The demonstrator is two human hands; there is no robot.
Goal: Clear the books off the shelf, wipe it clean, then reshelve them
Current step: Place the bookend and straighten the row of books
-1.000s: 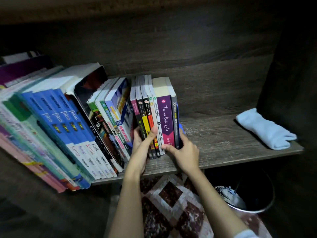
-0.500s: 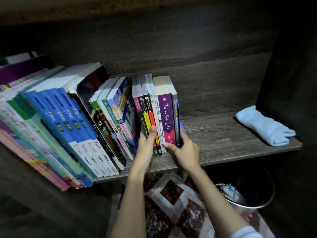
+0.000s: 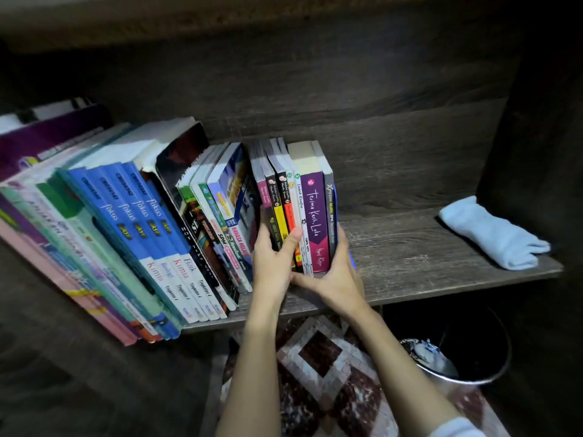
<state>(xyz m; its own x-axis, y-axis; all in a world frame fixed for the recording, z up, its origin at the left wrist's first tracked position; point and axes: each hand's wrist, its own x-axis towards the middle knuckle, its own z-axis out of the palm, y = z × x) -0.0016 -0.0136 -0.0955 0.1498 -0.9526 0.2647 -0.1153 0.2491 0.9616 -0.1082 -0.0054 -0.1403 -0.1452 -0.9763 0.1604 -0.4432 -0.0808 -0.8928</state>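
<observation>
Head camera: a dark wooden shelf [image 3: 410, 247] carries a long row of leaning textbooks [image 3: 132, 231] across its left half. Below the shelf's front edge lie a patterned rug [image 3: 318, 367] and a round bin [image 3: 473, 357]. At mid-shelf stands a clutch of slim novels [image 3: 312, 216], nearly upright; a pale blue cloth [image 3: 492, 234] lies at the shelf's right end. Both hands clamp the novels: the left hand [image 3: 273, 260] wraps their left side, thumb across the spines, and the right hand [image 3: 337, 279] cups their right side.

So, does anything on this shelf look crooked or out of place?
Yes. The blue books and their neighbours on the left lean steeply leftward, not upright like the small group that the left hand and right hand hold. A white cloth lies on the shelf at right.
</observation>
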